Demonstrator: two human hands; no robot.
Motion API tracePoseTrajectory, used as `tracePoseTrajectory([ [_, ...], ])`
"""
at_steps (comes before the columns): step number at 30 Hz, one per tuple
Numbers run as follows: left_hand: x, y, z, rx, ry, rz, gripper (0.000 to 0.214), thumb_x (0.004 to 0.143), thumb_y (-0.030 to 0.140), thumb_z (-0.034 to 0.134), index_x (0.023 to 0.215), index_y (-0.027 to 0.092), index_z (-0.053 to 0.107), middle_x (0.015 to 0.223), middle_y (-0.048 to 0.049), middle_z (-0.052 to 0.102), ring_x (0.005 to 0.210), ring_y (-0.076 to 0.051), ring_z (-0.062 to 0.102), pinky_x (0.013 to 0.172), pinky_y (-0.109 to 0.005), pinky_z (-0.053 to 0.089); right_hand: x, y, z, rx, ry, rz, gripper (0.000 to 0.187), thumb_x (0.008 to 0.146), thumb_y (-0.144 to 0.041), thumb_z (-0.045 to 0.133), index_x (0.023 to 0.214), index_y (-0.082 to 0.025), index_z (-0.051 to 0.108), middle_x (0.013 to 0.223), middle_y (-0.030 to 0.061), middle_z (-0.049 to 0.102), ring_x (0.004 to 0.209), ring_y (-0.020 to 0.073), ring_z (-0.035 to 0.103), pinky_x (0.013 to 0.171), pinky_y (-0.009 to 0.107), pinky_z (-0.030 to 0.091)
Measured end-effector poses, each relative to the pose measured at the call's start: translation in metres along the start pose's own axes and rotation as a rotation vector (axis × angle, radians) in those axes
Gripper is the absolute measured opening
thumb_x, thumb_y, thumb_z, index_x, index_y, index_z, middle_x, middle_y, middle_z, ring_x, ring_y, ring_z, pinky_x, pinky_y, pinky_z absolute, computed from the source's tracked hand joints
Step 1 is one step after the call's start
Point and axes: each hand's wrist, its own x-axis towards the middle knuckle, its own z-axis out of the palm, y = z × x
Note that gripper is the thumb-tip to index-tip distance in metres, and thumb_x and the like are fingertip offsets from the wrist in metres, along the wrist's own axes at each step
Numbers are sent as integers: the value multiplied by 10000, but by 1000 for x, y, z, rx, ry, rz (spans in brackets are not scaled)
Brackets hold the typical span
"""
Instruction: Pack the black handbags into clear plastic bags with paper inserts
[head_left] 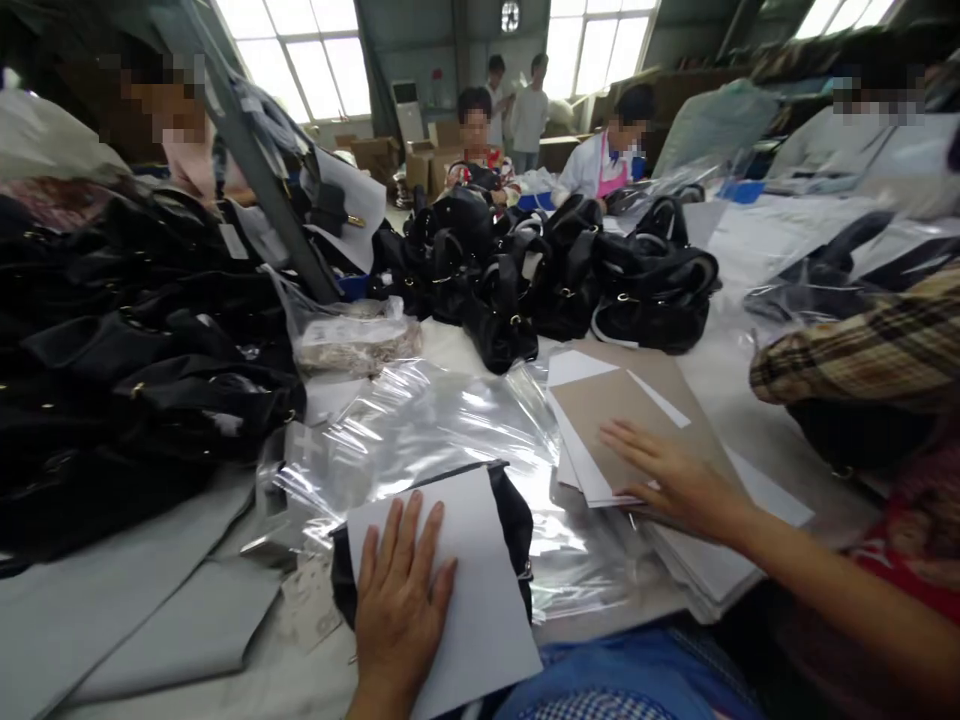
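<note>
- Two hands lie palm down by the table's (pixel 724 385) near edge.
- Left hand (pixel 397 600), fingers slightly spread, presses a white sheet (pixel 480 570) lying on a black bag (pixel 516 512) at that edge.
- Right hand (pixel 675 482), fingers spread, rests on a stack of card sheets (pixel 622 400) just right of the bag.
- Clear plastic bags (pixel 420 425) lie just beyond.
</note>
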Motion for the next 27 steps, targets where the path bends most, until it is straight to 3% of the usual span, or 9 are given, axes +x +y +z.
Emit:
tracePoseTrajectory([
  [2, 0, 2, -1, -8, 2, -4, 633, 986, 303, 487, 1577, 276, 261, 1610, -73, 333, 1505, -282, 259, 1247, -482, 138, -10, 41, -11, -4, -151, 129, 771, 828, -341, 729, 1523, -219, 418, 1563, 113, 393, 1451, 345, 342, 1163, 553, 369],
  [4, 0, 3, -1, -15, 3, -10, 632, 987, 304, 486, 1576, 289, 258, 1610, -68, 334, 1503, -282, 263, 1243, -491, 147, -14, 65, -16, 1, -252, 173, 767, 804, -391, 747, 1496, -214, 466, 1551, 123, 409, 1421, 355, 391, 1154, 547, 378],
  [8, 1, 3, 1, -17, 21, -5, 629, 990, 302, 480, 1577, 294, 253, 1605, -72, 344, 1501, -286, 269, 1236, -505, 162, -14, 72, -15, 7, -269, 93, 617, 856, -433, 690, 1419, -212, 568, 1472, 125, 516, 1364, 335, 479, 1147, 509, 397],
  [11, 1, 3, 2, -9, 33, 5, 620, 996, 304, 471, 1577, 281, 257, 1600, -86, 353, 1497, -292, 277, 1231, -512, 169, -21, 64, -8, 9, -233, 56, 505, 904, -407, 622, 1370, -212, 615, 1440, 122, 552, 1356, 317, 491, 1141, 491, 407],
  [16, 1, 3, 1, 0, 33, 16, 590, 1004, 318, 461, 1566, 262, 291, 1590, -101, 369, 1488, -304, 297, 1218, -528, 193, -37, 56, 7, 26, -158, 55, 407, 941, -327, 488, 1279, -193, 670, 1409, 161, 574, 1346, 346, 499, 1110, 563, 412],
  [20, 1, 3, 0, -4, 36, 4, 563, 1007, 329, 454, 1552, 258, 329, 1587, -95, 375, 1488, -298, 297, 1225, -522, 192, -35, 46, -4, 125, -118, 92, 411, 867, -398, 592, 1197, -181, 707, 1326, 191, 626, 1275, 386, 554, 1097, 611, 397],
  [24, 0, 4, -1, -12, 22, -9, 550, 1008, 342, 458, 1540, 248, 354, 1591, -91, 368, 1493, -288, 288, 1234, -512, 180, -22, 2, -8, 359, -79, 145, 409, 829, -489, 660, 1120, -213, 742, 1243, 164, 666, 1238, 394, 553, 1129, 631, 329],
  [27, 0, 4, -1, 1, 19, -13, 547, 1010, 340, 457, 1540, 255, 352, 1599, -80, 353, 1498, -278, 277, 1238, -505, 179, -8, -50, 21, 641, -68, 231, 438, 908, -540, 576, 1220, -254, 691, 1263, 116, 663, 1218, 328, 579, 1116, 562, 390],
])
